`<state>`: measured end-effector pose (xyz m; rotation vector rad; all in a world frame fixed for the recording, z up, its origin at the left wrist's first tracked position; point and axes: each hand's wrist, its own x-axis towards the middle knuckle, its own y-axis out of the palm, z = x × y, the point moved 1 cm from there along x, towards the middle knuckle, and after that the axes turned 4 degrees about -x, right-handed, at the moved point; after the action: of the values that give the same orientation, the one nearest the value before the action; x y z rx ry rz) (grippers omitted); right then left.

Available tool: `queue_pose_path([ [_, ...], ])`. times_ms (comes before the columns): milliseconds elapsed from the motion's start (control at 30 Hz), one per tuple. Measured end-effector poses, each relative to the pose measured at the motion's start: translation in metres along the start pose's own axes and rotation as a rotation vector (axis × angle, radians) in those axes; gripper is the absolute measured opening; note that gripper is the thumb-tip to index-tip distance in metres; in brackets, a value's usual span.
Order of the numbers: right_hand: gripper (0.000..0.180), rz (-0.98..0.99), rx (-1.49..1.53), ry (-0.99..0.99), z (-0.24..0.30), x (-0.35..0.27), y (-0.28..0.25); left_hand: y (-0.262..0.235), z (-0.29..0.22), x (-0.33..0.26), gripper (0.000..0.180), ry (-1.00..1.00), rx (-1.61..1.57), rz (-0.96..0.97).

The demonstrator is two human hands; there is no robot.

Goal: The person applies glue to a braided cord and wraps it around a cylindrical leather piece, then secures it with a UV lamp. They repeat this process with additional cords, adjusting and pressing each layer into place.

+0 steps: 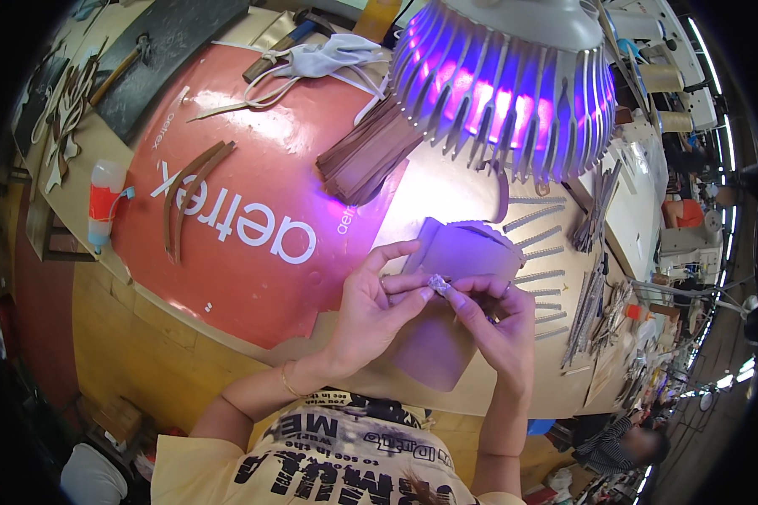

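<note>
Just above the table, my left hand [377, 301] and my right hand [499, 324] meet fingertip to fingertip. Between them they pinch a small, shiny, crinkled silvery-clear piece [437, 284], too small to name surely. My left index finger stretches out while its thumb presses the piece. The right thumb and index finger close on it from the other side. Beneath the hands lie flat pieces [472, 252], tinted purple by the light, one with a scalloped edge. A larger smooth sheet [434, 349] reaches toward the table's front edge.
A finned lamp [501, 93] glowing purple hangs over the far side. Brown strips [366, 160] lie stacked on a red sheet [253, 286], near a hammer [282, 50] and white mask [333, 57]. A bottle [104, 206] stands left; serrated strips [541, 252] lie right.
</note>
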<state>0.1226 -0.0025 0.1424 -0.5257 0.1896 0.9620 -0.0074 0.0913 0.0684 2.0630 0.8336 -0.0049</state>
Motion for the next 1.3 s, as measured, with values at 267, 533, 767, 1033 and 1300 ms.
queue_pose_path([
  [267,0.018,0.009,0.016,0.006,0.000,0.005,-0.002,-0.002,0.001,0.004,0.053,0.032,0.023,0.015],
  [533,0.016,0.025,0.024,0.003,-0.002,0.009,-0.004,-0.003,0.001,0.005,0.054,0.074,0.068,0.051],
  [767,0.017,0.020,0.085,0.033,-0.005,0.009,-0.001,-0.008,0.000,0.007,0.057,0.068,0.046,0.082],
  [1033,0.017,0.006,0.096,0.043,-0.001,0.009,0.001,-0.006,-0.004,0.006,0.060,0.038,0.049,0.056],
  [1300,0.019,-0.047,0.029,-0.036,-0.005,0.010,0.008,-0.004,-0.004,0.008,0.049,0.005,0.098,-0.038],
])
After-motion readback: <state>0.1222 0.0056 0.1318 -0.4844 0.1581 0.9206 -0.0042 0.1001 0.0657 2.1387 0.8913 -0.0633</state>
